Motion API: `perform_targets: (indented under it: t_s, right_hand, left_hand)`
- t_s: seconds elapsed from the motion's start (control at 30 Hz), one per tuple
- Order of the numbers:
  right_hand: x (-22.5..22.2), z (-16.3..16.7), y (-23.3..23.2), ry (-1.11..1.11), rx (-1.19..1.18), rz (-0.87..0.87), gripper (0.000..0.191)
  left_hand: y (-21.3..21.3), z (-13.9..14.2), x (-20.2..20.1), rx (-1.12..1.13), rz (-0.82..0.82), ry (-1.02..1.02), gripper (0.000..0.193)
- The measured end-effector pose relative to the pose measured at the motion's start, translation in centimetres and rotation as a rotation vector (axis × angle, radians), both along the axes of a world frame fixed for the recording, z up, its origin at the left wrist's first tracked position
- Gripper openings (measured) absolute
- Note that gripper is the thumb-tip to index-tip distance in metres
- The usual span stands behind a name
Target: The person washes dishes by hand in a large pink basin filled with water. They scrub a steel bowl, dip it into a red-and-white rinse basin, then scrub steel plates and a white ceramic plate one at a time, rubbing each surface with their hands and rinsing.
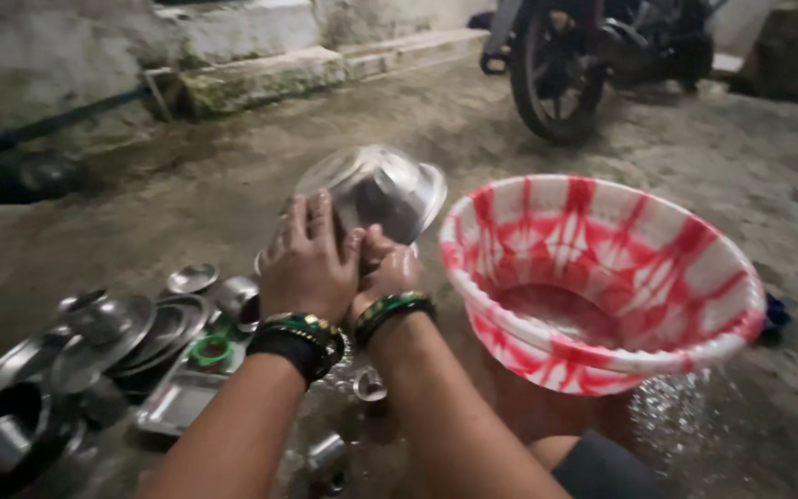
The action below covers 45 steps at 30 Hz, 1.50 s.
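Nearest the camera, two bare forearms reach forward, each wrist ringed with green and gold bangles, the left one also with a black band. Below them, on the wet concrete floor (713, 139), lie small steel cups (327, 455) and a flat rectangular steel tray (177, 399). To the left sits a heap of steel plates and lids (113, 333) with a small green ring (211, 350) among them. Further on, the left hand (307, 263) lies spread over the near side of a steel bowl (380, 189), its grip closed on the bowl's wall; the right hand (388, 271) is clenched against the bowl from below, touching the left hand. The bowl is held up off the floor, tilted, just left of a large red-and-white plastic tub (602, 277) tipped toward the person. Beyond, a motorcycle wheel (554, 74) stands by a mossy stone step (260, 79).
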State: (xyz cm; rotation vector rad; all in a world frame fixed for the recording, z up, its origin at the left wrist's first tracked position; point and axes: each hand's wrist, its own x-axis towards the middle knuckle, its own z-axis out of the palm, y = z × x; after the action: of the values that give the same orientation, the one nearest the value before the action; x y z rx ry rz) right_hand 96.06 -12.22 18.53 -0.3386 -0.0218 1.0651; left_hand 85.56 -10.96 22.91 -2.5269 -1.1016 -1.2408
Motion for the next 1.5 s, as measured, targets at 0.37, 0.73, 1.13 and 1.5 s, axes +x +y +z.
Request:
perform_targets:
  t_s: [0.37, 0.73, 1.13, 1.5]
  right_hand:
    - [14.9, -2.8, -11.3, 0.150, -0.145, -0.269, 0.030]
    - [20.4, -10.7, -13.2, 0.266, -0.110, -0.283, 0.033]
    - [19.3, -9.6, -15.0, 0.404, -0.446, -0.429, 0.057]
    - [18.9, -10.2, -15.0, 0.462, -0.688, -0.315, 0.056]
  left_hand:
    - [-7.0, -4.8, 15.3, -0.132, -0.361, 0.215, 0.065]
    - [-9.6, -7.1, 18.5, -0.380, -0.438, 0.534, 0.073]
    - [-8.9, -10.0, 17.9, -0.548, -0.456, 0.804, 0.068]
    - [-6.5, -10.4, 17.2, -0.853, -0.367, 0.827, 0.053]
